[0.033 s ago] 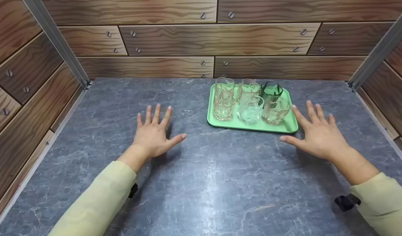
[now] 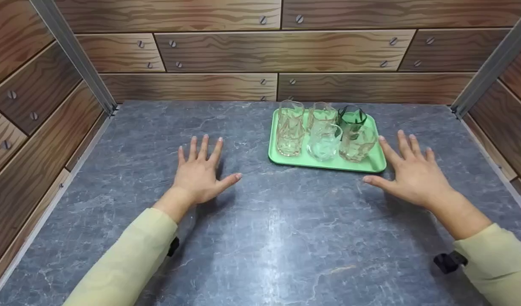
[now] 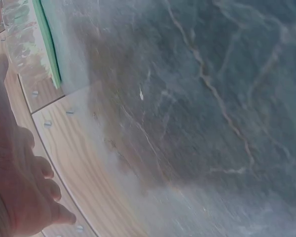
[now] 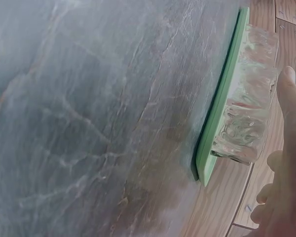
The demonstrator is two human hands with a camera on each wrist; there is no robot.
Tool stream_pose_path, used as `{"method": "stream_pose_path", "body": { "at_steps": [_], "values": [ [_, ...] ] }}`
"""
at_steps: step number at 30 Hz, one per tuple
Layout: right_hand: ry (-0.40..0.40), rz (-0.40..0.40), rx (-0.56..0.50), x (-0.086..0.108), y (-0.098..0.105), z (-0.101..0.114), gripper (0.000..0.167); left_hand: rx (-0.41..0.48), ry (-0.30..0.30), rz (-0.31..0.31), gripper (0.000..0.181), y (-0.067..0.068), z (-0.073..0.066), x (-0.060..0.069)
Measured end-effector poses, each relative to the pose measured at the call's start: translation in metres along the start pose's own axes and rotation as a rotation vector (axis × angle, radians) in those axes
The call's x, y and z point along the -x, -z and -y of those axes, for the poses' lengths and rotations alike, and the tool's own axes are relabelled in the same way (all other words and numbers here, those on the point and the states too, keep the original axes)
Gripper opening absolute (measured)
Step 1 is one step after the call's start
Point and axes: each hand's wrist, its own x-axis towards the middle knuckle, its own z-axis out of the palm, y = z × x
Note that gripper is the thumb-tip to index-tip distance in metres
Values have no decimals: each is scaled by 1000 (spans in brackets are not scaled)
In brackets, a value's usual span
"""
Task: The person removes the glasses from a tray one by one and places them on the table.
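Observation:
A light green tray [image 2: 328, 164] holds several drinking glasses toward the back right of the table. Two clear tumblers stand at its left: the front one [image 2: 289, 146] overlaps the one behind. A pale bluish glass [image 2: 324, 146] sits at front middle, a clear glass [image 2: 356, 146] at front right, and a dark green glass [image 2: 352, 115] behind that. My left hand [image 2: 197, 178] is spread over the table, left of the tray and apart from it. Fingers spread, my right hand [image 2: 417, 176] is just right of the tray; both hands hold nothing.
The grey marbled tabletop [image 2: 260, 238] ends at a wood-print back wall [image 2: 277, 51]. Similar panels rise at left and right, with metal corner posts [image 2: 73, 51]. The tray's rim [image 4: 219, 103] shows from the side in the right wrist view.

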Motion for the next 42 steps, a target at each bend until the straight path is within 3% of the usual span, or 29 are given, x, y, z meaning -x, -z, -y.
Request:
{"method": "stream_pose_path", "body": {
  "at_steps": [4, 11, 19, 27, 35, 42],
  "values": [
    [-13, 16, -11, -5, -4, -6, 116, 1, -25, -1, 109, -3, -9, -8],
    [-35, 104, -83, -21, -14, -18, 116, 30, -105, 23, 103, -14, -43, -41],
    [-6, 174, -152, -36, -21, -23, 107, 75, -150, 118, 100, -22, -73, -66],
    [26, 224, -148, -46, -21, -23, 98, 35, -189, 158, 100, -23, -82, -75],
    [18, 265, -150, -49, -15, -23, 99, -28, -286, 162, 100, -24, -87, -82],
    [16, 261, -124, -48, -16, -22, 99, -5, -289, 168, 96, -22, -89, -81]
  ]
}}
